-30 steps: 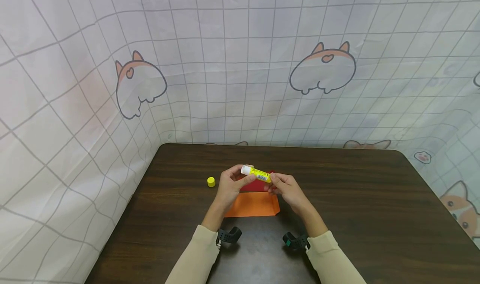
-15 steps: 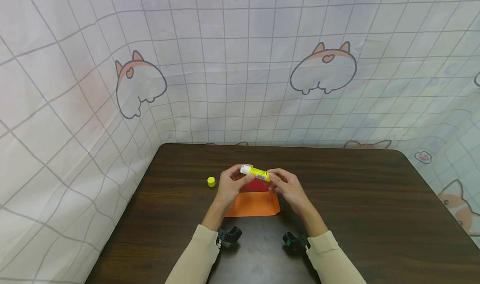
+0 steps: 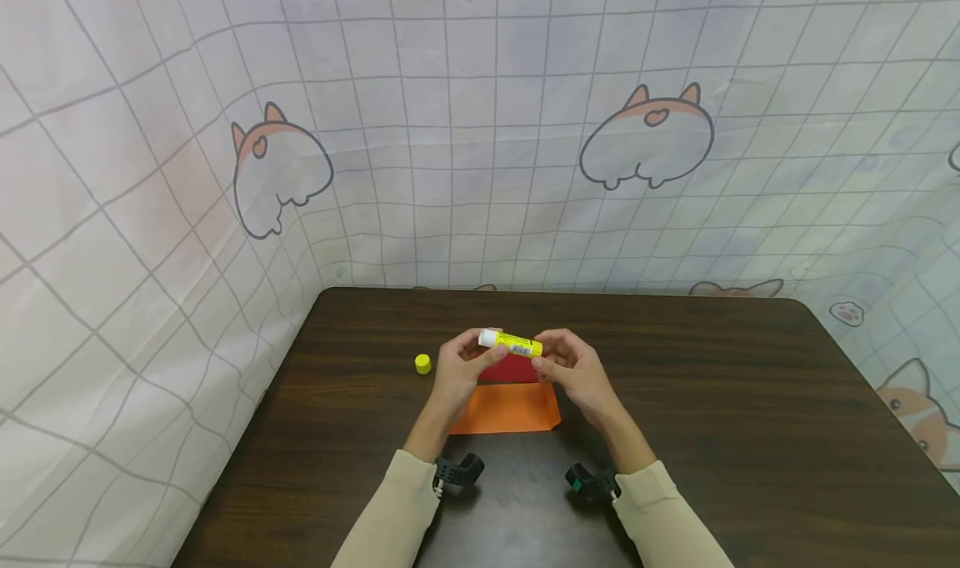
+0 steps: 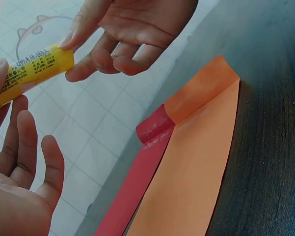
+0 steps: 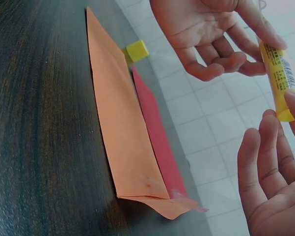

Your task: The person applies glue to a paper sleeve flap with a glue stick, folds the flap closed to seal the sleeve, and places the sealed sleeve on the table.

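A yellow glue stick [image 3: 519,345] with a white end is held up above the table, lying almost level. My left hand [image 3: 456,376] grips it near the white end between thumb and fingers. At its yellow base, my right hand [image 3: 583,378] pinches with thumb and fingertips. Below the hands lies an orange paper strip [image 4: 186,152], its end folded up. Beside it, on the far side, is a red paper strip [image 5: 154,113]; whitish smears show near its folded end in the left wrist view. The white end is out of sight in both wrist views.
A yellow cap [image 3: 423,364] stands on the dark wooden table [image 3: 712,401], left of the papers. Behind the table hangs a white gridded curtain [image 3: 465,176] with cartoon dogs. Both wrists wear black straps.
The right-hand fingers have shifted around the glue stick's base. The stick has turned closer to level and its base has risen slightly. Left hand, papers and cap look the same.
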Available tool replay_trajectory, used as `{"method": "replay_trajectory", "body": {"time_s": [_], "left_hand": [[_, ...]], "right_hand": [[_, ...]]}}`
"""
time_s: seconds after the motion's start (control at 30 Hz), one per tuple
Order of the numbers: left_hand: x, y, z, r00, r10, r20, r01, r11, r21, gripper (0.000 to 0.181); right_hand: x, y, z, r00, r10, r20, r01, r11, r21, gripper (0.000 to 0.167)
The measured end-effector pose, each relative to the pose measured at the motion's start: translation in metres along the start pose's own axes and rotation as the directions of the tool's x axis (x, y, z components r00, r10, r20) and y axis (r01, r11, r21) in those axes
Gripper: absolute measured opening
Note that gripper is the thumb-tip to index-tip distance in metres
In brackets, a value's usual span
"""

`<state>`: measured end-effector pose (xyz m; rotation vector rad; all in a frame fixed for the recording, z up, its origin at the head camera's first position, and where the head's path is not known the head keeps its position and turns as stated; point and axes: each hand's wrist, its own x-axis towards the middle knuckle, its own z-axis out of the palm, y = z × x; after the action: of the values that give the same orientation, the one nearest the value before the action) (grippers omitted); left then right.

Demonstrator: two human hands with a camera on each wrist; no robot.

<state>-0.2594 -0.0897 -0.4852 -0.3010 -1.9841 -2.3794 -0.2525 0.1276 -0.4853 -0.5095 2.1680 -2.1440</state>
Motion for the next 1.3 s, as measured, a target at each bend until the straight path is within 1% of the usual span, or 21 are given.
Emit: {"method": "replay_trajectory", "body": {"time_s": [0.2,0.43,0.6,0.77,0.97,1.13,1.3], "left_hand": [[-0.0009,0.0006,-0.0009,1.0,0.001,0.015,-0.001,1.0,-0.001,0.038],[-0.0008,0.0018,-0.0021,0.999,-0.008,0.031,0.008,1.0,-0.003,0.04],[-0.0009,0.0029,-0.0027,0.999,-0.007,0.043,0.007,1.0,-0.009,0.037],[-0.0006,0.0016,-0.004,0.999,0.009,0.053,-0.009,1.0,0.001,0.037],[-0.0001,0.0005,-0.0048,0.998,0.007,0.063,-0.007,1.0,-0.006,0.042],[-0.0003,0.0008,-0.0048,0.997,0.009,0.071,-0.009,1.0,-0.005,0.044],[-0.0009,0.0016,-0.0043,0.997,0.012,0.079,-0.01,1.0,-0.019,0.042]], "right_hand": [[-0.0003,-0.0006,0.0006,1.0,0.005,-0.029,-0.006,0.999,-0.043,0.035],[0.0007,-0.0006,-0.0001,0.999,0.018,-0.039,-0.021,0.997,-0.081,0.035],[0.0021,-0.0004,-0.0007,0.998,0.039,-0.043,-0.043,0.995,-0.095,0.035],[0.0023,-0.0017,-0.0005,0.997,0.063,-0.045,-0.067,0.992,-0.104,0.035],[0.0019,-0.0039,0.0006,0.995,0.091,-0.047,-0.096,0.99,-0.106,0.036],[0.0028,-0.0016,-0.0001,0.995,0.095,-0.038,-0.098,0.989,-0.108,0.036],[0.0027,-0.0017,-0.0009,0.995,0.097,-0.03,-0.101,0.987,-0.124,0.039]]}}
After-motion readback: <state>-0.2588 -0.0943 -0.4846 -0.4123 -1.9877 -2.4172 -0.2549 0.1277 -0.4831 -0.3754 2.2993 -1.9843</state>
